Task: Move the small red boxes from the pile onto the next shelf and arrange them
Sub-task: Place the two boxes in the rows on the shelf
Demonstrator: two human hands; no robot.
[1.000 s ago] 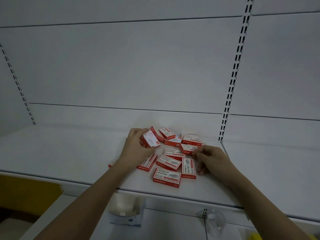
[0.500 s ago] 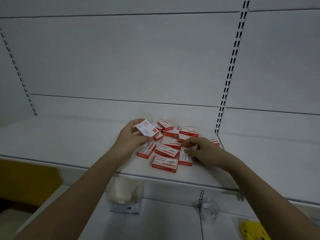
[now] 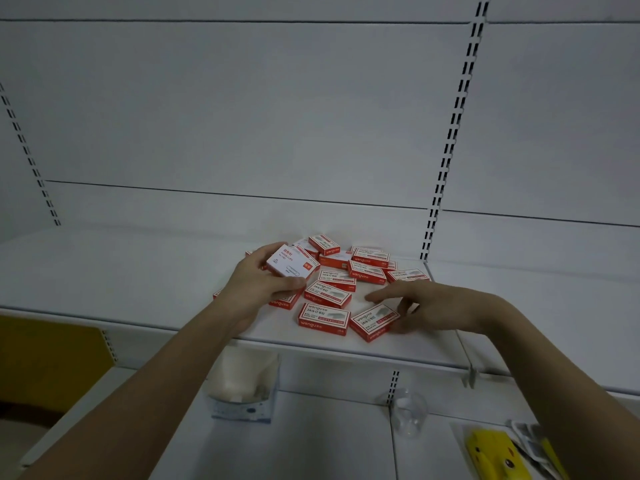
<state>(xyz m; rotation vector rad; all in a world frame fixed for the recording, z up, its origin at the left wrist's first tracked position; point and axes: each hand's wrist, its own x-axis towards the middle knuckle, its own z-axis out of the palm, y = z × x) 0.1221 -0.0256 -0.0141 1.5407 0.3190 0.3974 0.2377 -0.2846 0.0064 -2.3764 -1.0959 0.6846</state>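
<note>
Several small red and white boxes lie in a loose pile (image 3: 349,271) on the white shelf (image 3: 138,278), near its right end. My left hand (image 3: 258,284) holds one box (image 3: 289,265) lifted above the pile's left side, white face up, thumb under it. My right hand (image 3: 420,304) pinches the right end of a front box (image 3: 374,322), which lies skewed near the shelf's front edge. Another box (image 3: 323,318) lies flat just left of it.
A slotted upright (image 3: 450,140) divides this shelf from the neighbouring shelf (image 3: 540,306) on the right. On the lower level stand a tissue box (image 3: 244,386), a clear plastic cup (image 3: 407,414) and a yellow item (image 3: 495,455). A yellow panel (image 3: 48,355) sits lower left.
My right hand has drawn one front box out to the right and turned it askew. My left hand has tilted its box flatter and kept it above the pile.
</note>
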